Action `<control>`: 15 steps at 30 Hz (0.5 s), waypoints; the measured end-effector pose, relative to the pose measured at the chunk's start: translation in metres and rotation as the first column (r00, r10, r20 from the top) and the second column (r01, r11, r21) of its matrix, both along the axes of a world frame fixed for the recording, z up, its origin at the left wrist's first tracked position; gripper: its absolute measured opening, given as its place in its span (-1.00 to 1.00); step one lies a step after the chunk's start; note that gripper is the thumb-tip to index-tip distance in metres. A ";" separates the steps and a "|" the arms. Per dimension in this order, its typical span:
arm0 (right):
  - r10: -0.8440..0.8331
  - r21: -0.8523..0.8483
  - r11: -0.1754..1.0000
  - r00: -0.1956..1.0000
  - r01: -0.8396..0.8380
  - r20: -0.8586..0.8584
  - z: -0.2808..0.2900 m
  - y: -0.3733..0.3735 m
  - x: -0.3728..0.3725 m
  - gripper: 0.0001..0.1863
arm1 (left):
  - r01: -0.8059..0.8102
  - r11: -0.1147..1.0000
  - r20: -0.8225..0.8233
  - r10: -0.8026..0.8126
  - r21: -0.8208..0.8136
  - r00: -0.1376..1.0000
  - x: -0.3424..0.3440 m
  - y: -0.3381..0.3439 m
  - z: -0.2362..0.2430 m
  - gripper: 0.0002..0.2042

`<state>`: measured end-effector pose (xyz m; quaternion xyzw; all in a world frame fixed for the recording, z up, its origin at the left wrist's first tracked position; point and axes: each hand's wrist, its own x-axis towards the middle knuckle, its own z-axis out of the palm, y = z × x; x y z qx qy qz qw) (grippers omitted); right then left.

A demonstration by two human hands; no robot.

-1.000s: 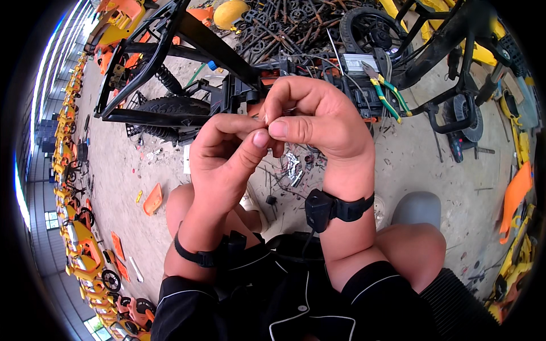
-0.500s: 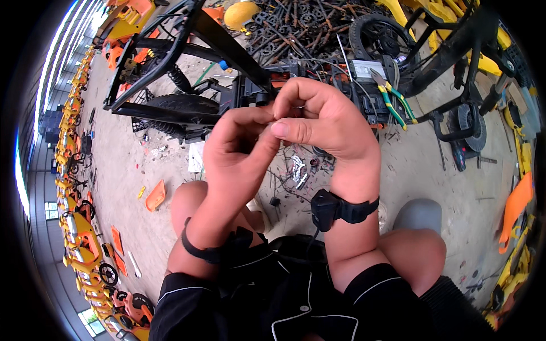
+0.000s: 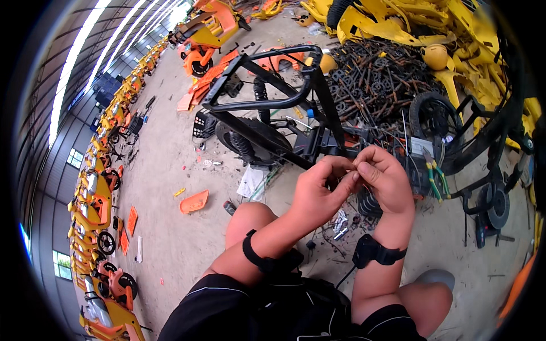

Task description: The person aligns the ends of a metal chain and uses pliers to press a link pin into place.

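My left hand (image 3: 319,192) and my right hand (image 3: 391,184) meet in front of the black bike frame (image 3: 272,105). Both are closed, thumbs and fingertips pinched together. Whatever sits between the fingertips is too small or too hidden to make out. Just right of my right hand, pliers (image 3: 435,175) with green and yellow handles lean against a silver metal box (image 3: 421,148). Dark parts and cables show behind my fingers. Below the hands, small silver pieces (image 3: 340,223) lie scattered on the concrete floor.
A heap of rusty metal parts (image 3: 381,85) and yellow body panels (image 3: 392,25) fill the far side. A loose wheel (image 3: 435,116) and a power drill (image 3: 483,230) are at the right. Orange scraps (image 3: 194,202) and a row of yellow bikes (image 3: 96,199) lie leftward.
My view has swung left, so the bike frame and both hands appear farther right and lower. The hands remain pinched together, with the fingers only slightly shifted.
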<state>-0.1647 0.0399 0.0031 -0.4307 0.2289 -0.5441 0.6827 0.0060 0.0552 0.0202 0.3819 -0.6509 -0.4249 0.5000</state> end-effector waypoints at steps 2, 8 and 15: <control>-0.003 -0.028 1.000 1.000 0.002 -0.024 0.001 0.002 0.010 -0.80 | -0.076 0.996 0.041 0.078 -0.054 0.996 0.010 -0.001 0.000 -0.84; -0.011 -0.005 1.000 0.999 0.011 -0.033 0.003 0.005 0.033 -0.82 | -0.061 0.998 0.076 0.061 -0.008 0.995 0.028 0.008 0.008 -0.80; -0.057 0.050 0.997 0.998 0.056 0.027 0.001 0.002 0.036 -0.80 | -0.115 0.993 0.213 0.110 0.011 0.971 0.049 0.014 0.009 -0.79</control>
